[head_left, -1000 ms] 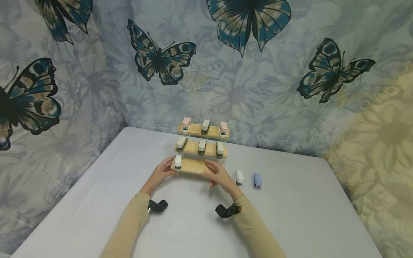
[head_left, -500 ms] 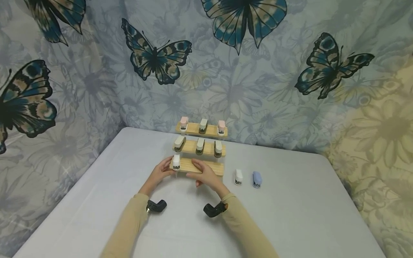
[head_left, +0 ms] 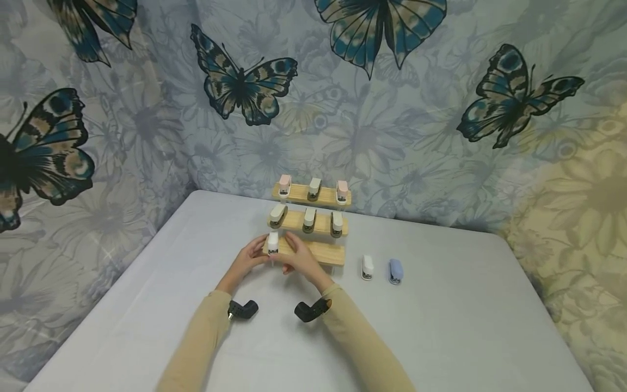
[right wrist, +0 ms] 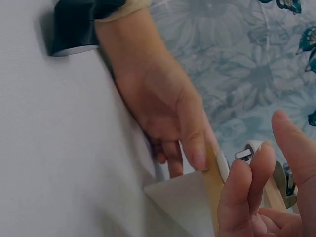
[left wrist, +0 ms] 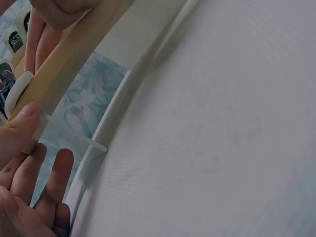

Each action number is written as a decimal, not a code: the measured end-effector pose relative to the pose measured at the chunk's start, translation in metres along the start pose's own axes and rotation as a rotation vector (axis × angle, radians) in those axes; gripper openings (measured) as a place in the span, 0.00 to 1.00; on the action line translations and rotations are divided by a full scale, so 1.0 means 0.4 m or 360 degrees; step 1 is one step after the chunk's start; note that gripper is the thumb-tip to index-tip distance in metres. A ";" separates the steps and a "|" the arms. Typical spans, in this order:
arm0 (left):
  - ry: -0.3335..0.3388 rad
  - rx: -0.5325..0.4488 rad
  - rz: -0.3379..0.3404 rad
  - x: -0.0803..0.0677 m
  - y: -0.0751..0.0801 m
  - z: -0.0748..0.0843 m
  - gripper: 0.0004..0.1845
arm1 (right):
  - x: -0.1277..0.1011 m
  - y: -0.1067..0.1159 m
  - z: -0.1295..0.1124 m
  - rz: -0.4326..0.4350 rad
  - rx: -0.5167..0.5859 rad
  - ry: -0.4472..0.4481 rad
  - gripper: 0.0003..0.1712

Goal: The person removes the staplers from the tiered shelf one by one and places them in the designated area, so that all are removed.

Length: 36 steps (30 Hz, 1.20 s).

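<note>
R hand (head_left: 300, 259) has slid left along bottom shelf (head_left: 320, 252), now by white stapler (head_left: 272, 243). L hand (head_left: 250, 258) grips shelf end, thumb on edge; R fingers relaxed, slightly apart.

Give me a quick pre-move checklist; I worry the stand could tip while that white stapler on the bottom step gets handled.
1. Left hand steadies the lowest step at its left end: ok.
2. Right hand at the white stapler: ok; firm pinch: cannot tell.
3. Six staplers on the upper steps sit in place: ok.
4. Spare white stapler and blue stapler lie apart on the table: ok.
5. Stand's feet flat: cannot tell.
</note>
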<state>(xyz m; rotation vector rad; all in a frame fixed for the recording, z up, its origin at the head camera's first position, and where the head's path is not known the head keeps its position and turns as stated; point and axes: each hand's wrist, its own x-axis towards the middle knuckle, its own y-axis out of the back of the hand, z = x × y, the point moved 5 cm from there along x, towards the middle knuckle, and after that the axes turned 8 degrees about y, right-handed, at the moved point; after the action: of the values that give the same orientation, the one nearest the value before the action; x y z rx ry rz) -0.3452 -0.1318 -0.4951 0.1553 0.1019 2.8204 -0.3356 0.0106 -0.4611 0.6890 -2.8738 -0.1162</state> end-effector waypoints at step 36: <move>0.0062 0.0026 0.0050 -0.004 -0.010 0.007 0.34 | 0.006 -0.018 -0.059 0.0100 0.0118 -0.0014 0.36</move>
<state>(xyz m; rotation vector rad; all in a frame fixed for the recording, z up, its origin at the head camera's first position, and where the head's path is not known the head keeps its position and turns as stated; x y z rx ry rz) -0.3422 -0.1284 -0.4927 0.1065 0.1321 2.8552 -0.3299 0.0021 -0.4385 0.6117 -2.9180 -0.0039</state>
